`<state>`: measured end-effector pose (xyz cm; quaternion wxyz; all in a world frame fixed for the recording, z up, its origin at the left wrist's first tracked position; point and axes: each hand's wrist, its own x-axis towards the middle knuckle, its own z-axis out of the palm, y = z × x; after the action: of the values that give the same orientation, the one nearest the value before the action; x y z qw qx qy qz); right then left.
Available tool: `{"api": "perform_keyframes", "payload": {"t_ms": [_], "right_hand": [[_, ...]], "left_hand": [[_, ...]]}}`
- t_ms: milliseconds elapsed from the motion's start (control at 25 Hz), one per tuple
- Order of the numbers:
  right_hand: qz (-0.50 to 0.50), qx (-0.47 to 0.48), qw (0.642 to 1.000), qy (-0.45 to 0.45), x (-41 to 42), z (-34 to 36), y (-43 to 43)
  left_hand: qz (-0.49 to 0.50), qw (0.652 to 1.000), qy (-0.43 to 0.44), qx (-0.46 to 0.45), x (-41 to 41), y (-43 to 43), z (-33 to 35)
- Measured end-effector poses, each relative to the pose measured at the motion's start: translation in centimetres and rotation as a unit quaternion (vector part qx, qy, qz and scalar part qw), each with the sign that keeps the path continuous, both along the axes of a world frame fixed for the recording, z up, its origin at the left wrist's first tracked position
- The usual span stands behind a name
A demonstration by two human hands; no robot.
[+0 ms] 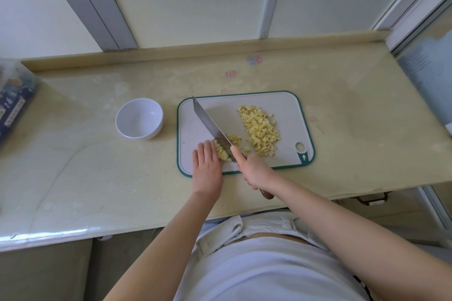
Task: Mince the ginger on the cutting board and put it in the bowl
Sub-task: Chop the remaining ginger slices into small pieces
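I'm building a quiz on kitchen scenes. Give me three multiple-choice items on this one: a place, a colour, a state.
1. Where is the bowl? A) on the cutting board B) on the counter, left of the board C) right of the board
2. The board's rim colour? A) red B) teal C) black
3. The bowl is: A) empty B) full of ginger C) upside down
Key: 1 B, it stands left of the board; 2 B, a teal band edges it; 3 A, its inside is bare.
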<state>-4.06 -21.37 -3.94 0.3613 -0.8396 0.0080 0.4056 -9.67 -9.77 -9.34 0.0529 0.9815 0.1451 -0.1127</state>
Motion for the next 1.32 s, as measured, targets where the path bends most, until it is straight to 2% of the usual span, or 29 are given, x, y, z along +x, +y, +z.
{"api": "perform_keyframes", "payload": {"t_ms": [240, 480, 760, 1320], "right_hand": [[-0.046, 0.072, 0.994, 0.063, 0.6, 0.7, -0.6], [-0.063, 0.076, 0.994, 0.038, 0.8, 1.1, -1.2], [-0.058, 0.082, 0.995, 0.019, 0.5, 2.3, -1.9], [-0.053, 0.087, 0.993, 0.055, -1.1, 2.8, -1.7]], "left_hand": [[-0.013, 1.0, 0.0, -0.001, -0.1, 0.2, 0.1], [-0.041, 0.998, -0.033, -0.044, 0.2, 0.3, 0.1], [0.012, 0.99, -0.082, -0.116, 0.6, -0.3, 0.0], [0.026, 0.996, -0.029, -0.077, 0.1, -0.2, 0.8]]}}
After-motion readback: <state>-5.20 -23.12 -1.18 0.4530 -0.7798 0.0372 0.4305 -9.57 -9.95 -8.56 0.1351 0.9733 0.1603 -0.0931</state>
